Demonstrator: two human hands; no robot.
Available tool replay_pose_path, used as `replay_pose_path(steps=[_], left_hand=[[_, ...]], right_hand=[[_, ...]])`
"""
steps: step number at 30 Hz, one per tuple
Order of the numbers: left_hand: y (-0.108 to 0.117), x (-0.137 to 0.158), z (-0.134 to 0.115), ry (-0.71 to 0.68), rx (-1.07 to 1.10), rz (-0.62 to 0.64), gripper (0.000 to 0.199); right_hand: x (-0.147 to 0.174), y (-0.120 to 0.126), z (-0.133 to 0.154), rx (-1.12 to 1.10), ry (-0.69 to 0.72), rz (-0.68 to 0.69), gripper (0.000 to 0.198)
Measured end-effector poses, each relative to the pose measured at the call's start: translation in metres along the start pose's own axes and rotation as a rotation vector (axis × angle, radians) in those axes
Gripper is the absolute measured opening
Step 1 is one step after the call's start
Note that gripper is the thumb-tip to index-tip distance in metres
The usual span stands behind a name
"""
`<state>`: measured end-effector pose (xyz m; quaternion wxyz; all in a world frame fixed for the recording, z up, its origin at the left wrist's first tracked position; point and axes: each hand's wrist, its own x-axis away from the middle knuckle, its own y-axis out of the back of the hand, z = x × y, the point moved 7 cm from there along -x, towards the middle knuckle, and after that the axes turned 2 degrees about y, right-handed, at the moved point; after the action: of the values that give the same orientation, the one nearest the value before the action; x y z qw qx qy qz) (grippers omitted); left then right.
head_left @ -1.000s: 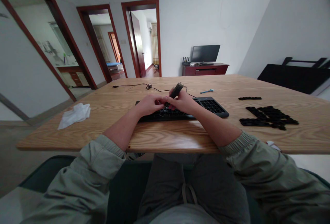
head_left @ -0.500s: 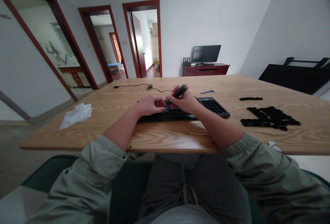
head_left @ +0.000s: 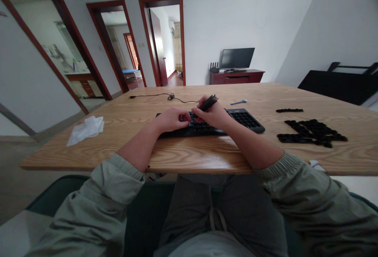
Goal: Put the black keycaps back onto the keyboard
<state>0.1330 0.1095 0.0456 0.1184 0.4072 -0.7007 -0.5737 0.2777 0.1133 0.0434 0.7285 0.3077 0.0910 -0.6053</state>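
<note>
A black keyboard (head_left: pixel 247 120) lies on the wooden table in front of me, its right part showing a grid of dark openings. My right hand (head_left: pixel 213 114) is closed around a black-handled tool (head_left: pixel 209 103), tilted with its upper end pointing up and right. The tool's lower end is hidden by my fingers over the keyboard's middle. Just to the left, my left hand (head_left: pixel 174 120) rests on the keyboard with fingers curled and thumb pressed toward them. Whatever is between those fingertips is too small or hidden to see.
Black keycaps (head_left: pixel 313 132) lie in a cluster on the right, with a separate row of keycaps (head_left: pixel 289 110) behind. A blue brush-like tool (head_left: pixel 239 102) sits beyond the keyboard. A knotted cable (head_left: pixel 170 97) runs along the back left; white tissue (head_left: pixel 87 129) lies at left.
The view has tilted slightly, so the scene sits a little higher. Both hands stay at the keyboard in nearly the same pose, the right hand still gripping the black-handled tool.
</note>
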Motion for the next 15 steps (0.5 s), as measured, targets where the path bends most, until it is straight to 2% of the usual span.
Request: replay_pose_path(steps=[7, 15], left_hand=[[-0.0072, -0.0017, 0.0000, -0.022, -0.057, 0.034, 0.014], [-0.0081, -0.0019, 0.0001, -0.029, -0.100, 0.035, 0.014]], right_hand=[[-0.0002, 0.0016, -0.0004, 0.199, 0.074, -0.008, 0.028], [0.0009, 0.0004, 0.0039, 0.224, 0.084, -0.003, 0.023]])
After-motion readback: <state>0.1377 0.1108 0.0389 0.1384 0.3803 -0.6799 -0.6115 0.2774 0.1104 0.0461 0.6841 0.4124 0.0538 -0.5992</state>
